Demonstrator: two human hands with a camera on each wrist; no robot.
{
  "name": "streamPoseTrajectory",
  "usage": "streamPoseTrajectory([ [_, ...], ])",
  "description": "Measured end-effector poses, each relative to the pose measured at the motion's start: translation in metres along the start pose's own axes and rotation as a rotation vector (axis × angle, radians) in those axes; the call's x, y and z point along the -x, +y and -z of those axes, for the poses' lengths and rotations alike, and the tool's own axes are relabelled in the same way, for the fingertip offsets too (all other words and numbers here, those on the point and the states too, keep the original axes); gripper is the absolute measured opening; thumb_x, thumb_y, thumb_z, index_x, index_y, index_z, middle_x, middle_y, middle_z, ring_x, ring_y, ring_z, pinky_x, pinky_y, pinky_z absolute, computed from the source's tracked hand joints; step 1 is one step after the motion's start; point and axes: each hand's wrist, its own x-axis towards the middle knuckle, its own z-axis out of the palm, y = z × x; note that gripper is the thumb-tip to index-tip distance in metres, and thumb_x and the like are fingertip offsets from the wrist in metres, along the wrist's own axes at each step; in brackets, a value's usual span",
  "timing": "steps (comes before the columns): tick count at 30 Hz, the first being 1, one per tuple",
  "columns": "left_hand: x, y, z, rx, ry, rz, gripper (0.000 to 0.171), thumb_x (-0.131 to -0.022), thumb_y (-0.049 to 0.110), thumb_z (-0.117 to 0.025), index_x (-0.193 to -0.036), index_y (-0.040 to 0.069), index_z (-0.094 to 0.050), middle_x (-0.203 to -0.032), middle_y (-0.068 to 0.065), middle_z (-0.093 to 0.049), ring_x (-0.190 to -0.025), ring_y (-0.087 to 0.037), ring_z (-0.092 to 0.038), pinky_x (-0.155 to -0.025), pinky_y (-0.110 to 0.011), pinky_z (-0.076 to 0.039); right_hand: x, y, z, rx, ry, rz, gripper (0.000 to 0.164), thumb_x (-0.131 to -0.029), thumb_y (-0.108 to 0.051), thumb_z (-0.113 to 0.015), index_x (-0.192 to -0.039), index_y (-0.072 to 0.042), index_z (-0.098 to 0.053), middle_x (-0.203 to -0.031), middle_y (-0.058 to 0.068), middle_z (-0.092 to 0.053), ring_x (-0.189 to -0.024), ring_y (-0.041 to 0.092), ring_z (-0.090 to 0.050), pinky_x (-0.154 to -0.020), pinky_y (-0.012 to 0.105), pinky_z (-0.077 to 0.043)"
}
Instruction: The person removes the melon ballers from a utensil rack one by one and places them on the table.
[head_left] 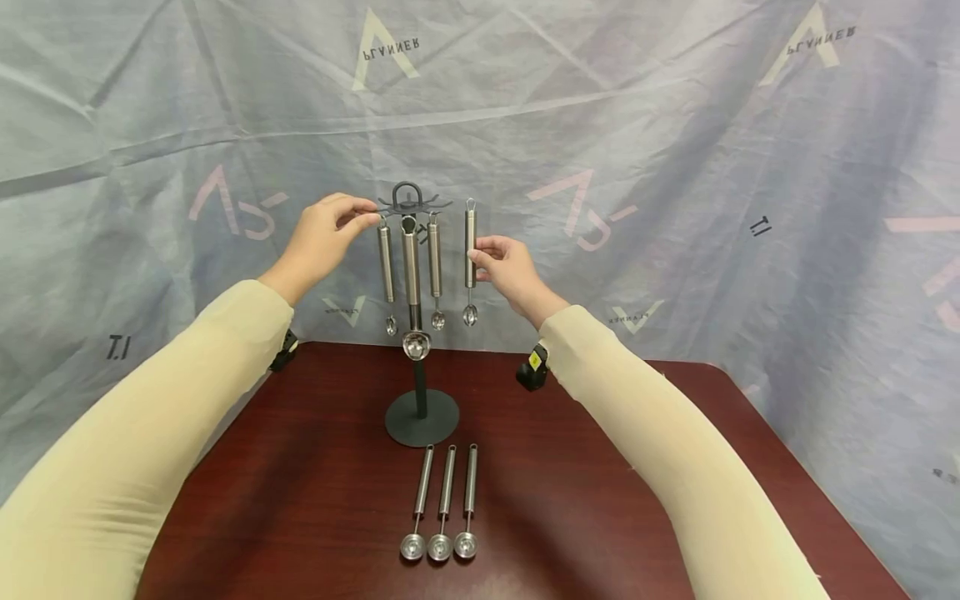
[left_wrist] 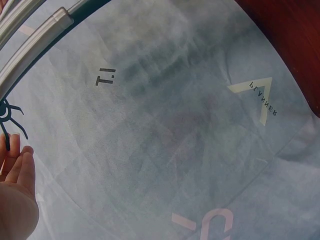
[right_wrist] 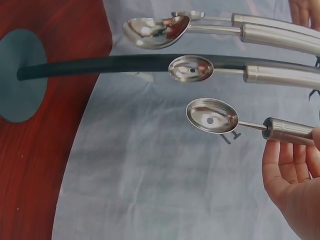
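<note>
My right hand [head_left: 510,267] pinches the steel handle of a melon baller [head_left: 470,250], held upright just right of a dark hanging rack [head_left: 420,392]. Its small bowl [right_wrist: 212,116], pierced by a hole, points down. My left hand [head_left: 322,237] pinches a hook arm at the rack's left side; in the left wrist view that hand [left_wrist: 17,195] shows only at the edge. On the rack hang a narrow small-bowled scoop [head_left: 386,267], a larger scoop [head_left: 412,267] in front and another melon baller [head_left: 435,258]. The held one's top loop is apart from the hooks.
Three long-handled steel scoops [head_left: 445,500] lie side by side on the dark red table [head_left: 300,500], in front of the rack's round base. Behind the table hangs a grey printed cloth [head_left: 675,167]. Each wrist wears a small black camera [head_left: 532,371].
</note>
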Motion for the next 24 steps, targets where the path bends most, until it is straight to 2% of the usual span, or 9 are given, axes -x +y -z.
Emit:
streamPoseTrajectory([
  [5, 0.001, 0.000, -0.001, 0.012, 0.001, 0.009, 0.045, -0.099, 0.042, -0.053, -0.128, 0.009, -0.062, -0.132, -0.012, -0.057, -0.120, -0.030, -0.055, -0.104, -0.047, -0.043, 0.006, 0.002, 0.009, 0.021, -0.008, -0.012, 0.031, -0.096, -0.008, -0.060, -0.122, 0.008, -0.058, -0.106, 0.010, -0.061, -0.085, 0.011, -0.057, -0.074, 0.022, -0.058],
  [12, 0.003, 0.003, 0.000, 0.002, 0.011, 0.007, 0.045, -0.098, 0.041, -0.054, -0.127, 0.008, -0.063, -0.131, -0.013, -0.057, -0.123, -0.032, -0.054, -0.105, -0.047, -0.042, 0.017, 0.007, 0.016, 0.039, -0.015, -0.026, 0.031, -0.095, -0.010, -0.062, -0.121, 0.007, -0.058, -0.107, 0.010, -0.061, -0.092, 0.013, -0.059, -0.079, 0.027, -0.059],
  [18, 0.005, 0.007, 0.001, 0.011, 0.012, 0.023, 0.046, -0.097, 0.042, -0.055, -0.126, 0.008, -0.063, -0.132, -0.014, -0.056, -0.127, -0.034, -0.053, -0.107, -0.049, -0.042, 0.028, 0.015, 0.015, 0.054, -0.025, -0.038, 0.030, -0.094, -0.011, -0.065, -0.118, 0.005, -0.060, -0.103, 0.008, -0.063, -0.090, 0.013, -0.061, -0.078, 0.027, -0.059],
  [24, 0.005, 0.006, -0.001, 0.019, 0.020, 0.024, 0.045, -0.095, 0.042, -0.058, -0.123, 0.007, -0.064, -0.129, -0.012, -0.058, -0.126, -0.031, -0.054, -0.106, -0.046, -0.043, 0.040, 0.023, 0.018, 0.015, -0.017, -0.057, 0.028, -0.093, -0.008, -0.065, -0.115, 0.008, -0.060, -0.102, 0.011, -0.064, -0.086, 0.012, -0.063, -0.076, 0.027, -0.060],
])
